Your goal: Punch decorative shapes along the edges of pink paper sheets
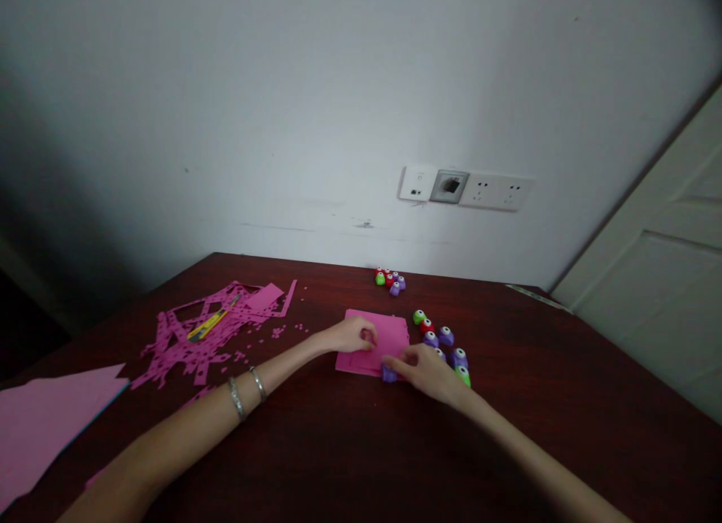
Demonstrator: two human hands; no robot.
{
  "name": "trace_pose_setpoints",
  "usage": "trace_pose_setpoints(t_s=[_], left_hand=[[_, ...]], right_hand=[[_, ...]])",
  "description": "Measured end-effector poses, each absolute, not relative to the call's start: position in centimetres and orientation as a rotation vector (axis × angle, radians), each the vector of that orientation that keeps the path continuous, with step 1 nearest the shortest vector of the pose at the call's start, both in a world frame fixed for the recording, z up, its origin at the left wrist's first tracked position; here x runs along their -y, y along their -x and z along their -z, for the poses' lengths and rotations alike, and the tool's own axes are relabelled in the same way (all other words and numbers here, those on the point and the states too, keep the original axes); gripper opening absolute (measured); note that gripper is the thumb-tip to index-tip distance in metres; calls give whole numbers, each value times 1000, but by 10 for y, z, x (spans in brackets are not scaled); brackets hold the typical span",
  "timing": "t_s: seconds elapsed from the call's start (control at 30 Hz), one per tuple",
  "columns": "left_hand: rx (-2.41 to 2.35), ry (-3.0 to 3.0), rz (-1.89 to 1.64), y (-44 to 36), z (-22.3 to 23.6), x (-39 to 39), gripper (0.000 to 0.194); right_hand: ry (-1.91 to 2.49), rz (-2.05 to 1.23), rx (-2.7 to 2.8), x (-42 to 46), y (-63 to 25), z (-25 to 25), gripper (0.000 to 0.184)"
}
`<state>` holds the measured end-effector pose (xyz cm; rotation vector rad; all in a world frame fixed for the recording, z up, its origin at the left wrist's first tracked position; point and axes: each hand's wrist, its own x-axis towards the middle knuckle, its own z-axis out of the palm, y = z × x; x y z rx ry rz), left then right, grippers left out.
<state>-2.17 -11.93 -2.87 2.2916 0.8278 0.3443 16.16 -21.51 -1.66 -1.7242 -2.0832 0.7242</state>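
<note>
A small stack of pink paper [389, 331] lies on the dark table in front of me. My left hand [356, 335] rests over its left part, fingers bent and thumb apart from the index finger, touching the sheet. At the paper's front edge, my right hand [423, 369] grips a small purple craft punch [389, 373] between thumb and fingers. Whether the punch is pressed down is too small to tell. Just right of the paper stand several more craft punches, among them a green punch [419, 317], a red punch [427, 327] and a purple punch [459, 357].
A second group of punches [394, 288] stands near the wall. On the left, a yellow utility knife [211, 321] lies on cut pink paper scraps [186, 350], with tiny punched pieces around. Larger pink sheets [50, 410] lie front left. Wall sockets [496, 192] are behind the table.
</note>
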Motion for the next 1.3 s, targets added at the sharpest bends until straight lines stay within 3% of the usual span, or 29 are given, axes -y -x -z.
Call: trace_pose_setpoints(t_s=[0.13, 0.3, 0.83, 1.17, 1.3], left_hand=[[-855, -2269, -297, 21, 28, 117, 15], [-854, -2264, -307, 21, 30, 116, 14], [-856, -2220, -351, 23, 35, 116, 13], [-868, -2227, -343, 24, 32, 119, 13], [-857, -2242, -344, 24, 32, 119, 13]], right_hand=[[1851, -353, 2248, 227, -150, 16, 42], [1975, -142, 2254, 233, -142, 21, 42], [1740, -332, 2271, 247, -145, 2, 33], [1959, -19, 1704, 199, -272, -1, 45], [2043, -121, 1701, 190, -307, 18, 46]])
